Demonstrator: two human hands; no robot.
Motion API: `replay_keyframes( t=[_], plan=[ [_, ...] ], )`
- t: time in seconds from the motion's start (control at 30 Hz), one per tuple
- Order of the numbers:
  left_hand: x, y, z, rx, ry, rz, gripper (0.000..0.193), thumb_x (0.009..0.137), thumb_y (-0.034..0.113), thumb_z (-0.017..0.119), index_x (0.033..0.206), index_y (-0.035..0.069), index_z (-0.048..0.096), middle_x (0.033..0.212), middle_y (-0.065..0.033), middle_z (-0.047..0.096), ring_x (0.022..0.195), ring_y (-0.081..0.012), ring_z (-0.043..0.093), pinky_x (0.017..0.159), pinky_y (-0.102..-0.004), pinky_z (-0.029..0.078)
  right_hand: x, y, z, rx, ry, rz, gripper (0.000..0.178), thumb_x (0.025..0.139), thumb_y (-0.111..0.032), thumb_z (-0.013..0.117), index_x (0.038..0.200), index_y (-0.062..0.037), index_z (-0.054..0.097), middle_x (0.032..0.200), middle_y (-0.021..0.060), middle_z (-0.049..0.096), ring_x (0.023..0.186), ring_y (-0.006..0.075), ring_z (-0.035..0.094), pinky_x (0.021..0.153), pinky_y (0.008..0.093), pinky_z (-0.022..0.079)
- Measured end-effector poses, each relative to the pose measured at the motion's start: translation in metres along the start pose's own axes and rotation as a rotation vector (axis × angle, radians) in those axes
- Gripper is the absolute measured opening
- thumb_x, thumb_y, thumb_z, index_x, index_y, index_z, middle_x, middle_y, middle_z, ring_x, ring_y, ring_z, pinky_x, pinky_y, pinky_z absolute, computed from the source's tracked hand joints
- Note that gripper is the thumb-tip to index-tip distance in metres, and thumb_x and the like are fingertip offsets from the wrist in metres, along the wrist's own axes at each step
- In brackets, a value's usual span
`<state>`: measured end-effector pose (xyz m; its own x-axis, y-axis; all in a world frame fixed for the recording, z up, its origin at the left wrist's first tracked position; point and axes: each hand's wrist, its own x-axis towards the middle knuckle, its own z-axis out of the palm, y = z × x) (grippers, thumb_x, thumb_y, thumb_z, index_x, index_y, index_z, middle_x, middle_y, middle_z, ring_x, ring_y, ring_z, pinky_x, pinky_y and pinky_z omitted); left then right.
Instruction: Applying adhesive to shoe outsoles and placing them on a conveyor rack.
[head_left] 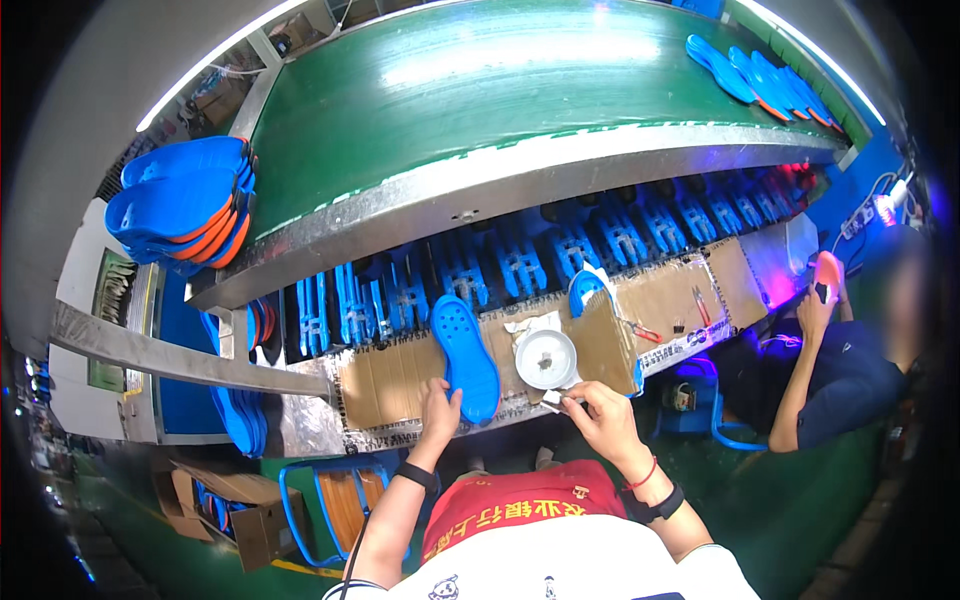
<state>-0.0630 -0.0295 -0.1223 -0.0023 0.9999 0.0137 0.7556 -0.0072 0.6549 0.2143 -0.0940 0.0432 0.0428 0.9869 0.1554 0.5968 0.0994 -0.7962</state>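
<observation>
A long blue shoe sole [468,355] with several small holes at its far end lies on cardboard before me. At its left edge my left hand [438,408] grips it between thumb and fingers. My right hand [606,424] is closed in a pinch on a small white block [552,399]; its exact kind does not show. Just beyond that block stands a round white bowl [546,377] with a little dark stuff at its bottom. Another blue piece with holes [588,293] rests farther back on the cardboard.
Blue slippers stand in a row [520,262] under the steel-edged green conveyor [440,90]. More blue and orange soles [190,205] are stacked at left. Red-handled pliers [643,331] lie right of the bowl. A co-worker [820,370] at right holds an orange sole.
</observation>
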Motion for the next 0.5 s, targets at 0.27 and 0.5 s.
replay_keyframes(
  t=[0.27, 0.5],
  plan=[
    [0.007, 0.031, -0.047, -0.434, -0.152, -0.238, 0.033, 0.092, 0.011, 0.058, 0.116, 0.001, 0.038, 0.100, -0.0179, 0.060, 0.089, -0.0295, 0.061, 0.071, -0.0404, 0.050, -0.004, -0.003, 0.004, 0.004, 0.022, 0.044, 0.009, 0.081, -0.008, 0.070, 0.086, -0.0024, 0.065, 0.083, 0.0086, 0.067, 0.056, 0.0181, 0.058, 0.051, 0.0280, 0.046],
    [-0.019, 0.120, -0.107, -1.227, -0.208, -0.209, 0.059, 0.084, -0.008, 0.062, 0.131, 0.002, 0.027, 0.116, -0.0166, 0.054, 0.103, -0.0206, 0.060, 0.088, -0.0331, 0.053, 0.000, -0.037, -0.007, 0.141, 0.050, -0.044, 0.009, 0.078, -0.003, 0.070, 0.086, -0.0015, 0.065, 0.083, 0.0099, 0.067, 0.053, 0.0152, 0.054, 0.049, 0.0269, 0.043]
  ],
)
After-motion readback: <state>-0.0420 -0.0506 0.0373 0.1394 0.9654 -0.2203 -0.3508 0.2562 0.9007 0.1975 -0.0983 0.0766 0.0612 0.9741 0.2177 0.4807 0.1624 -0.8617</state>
